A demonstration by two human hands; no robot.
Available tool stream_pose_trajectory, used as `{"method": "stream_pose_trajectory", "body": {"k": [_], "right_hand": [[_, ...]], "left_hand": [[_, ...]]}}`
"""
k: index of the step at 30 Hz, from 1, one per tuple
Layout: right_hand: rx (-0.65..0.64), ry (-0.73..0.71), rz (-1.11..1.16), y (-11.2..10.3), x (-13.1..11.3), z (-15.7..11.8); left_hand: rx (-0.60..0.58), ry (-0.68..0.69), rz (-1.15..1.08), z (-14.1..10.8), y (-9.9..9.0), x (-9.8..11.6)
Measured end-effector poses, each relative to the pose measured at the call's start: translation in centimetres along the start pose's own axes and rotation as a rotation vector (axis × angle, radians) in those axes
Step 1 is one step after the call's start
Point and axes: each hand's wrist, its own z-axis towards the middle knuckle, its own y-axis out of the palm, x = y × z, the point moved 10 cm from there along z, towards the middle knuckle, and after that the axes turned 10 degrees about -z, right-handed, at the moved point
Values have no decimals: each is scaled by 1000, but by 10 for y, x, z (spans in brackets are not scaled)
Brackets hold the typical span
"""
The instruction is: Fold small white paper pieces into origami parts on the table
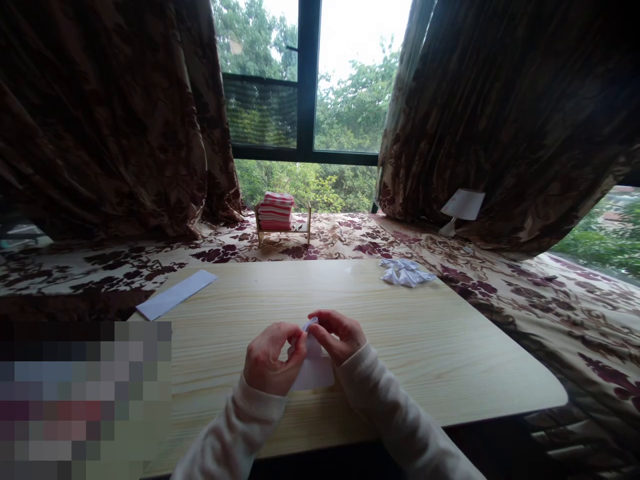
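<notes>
Near the front of the wooden table (280, 293), both my hands pinch one small sheet of white paper (314, 373). My left hand (274, 357) is closed on its upper left edge, thumb against forefinger. From the other side my right hand (343, 335) grips the top, where the paper curls over between thumb and fingers. The lower part of the sheet hangs flat below my fingers, close to the tabletop; whether it touches I cannot tell. Some of the upper fold is hidden by my fingertips.
A stack of white paper strips (177, 295) lies at the table's back left. Several folded white paper pieces (406, 273) are heaped at the back right corner. Beyond, on patterned cloth, stand a small rack (283, 230) bearing folded red-striped cloths (276, 211) and a white lamp (463, 204).
</notes>
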Motion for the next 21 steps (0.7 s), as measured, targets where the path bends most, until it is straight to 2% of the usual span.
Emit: {"method": "stream_pose_trajectory", "body": {"k": [5,11,17,21], "right_hand": [[-5,90,191,2,9,0],[-53,143,289,6,10,0],[53,164,332,2,11,-1],[67,167,328,2,10,-2]], "left_hand": [[-4,9,-5,0,0,1],[-16,13,-12,0,2,2],[-20,17,-13,0,2,2],[-22,22,-13,0,2,3]]}}
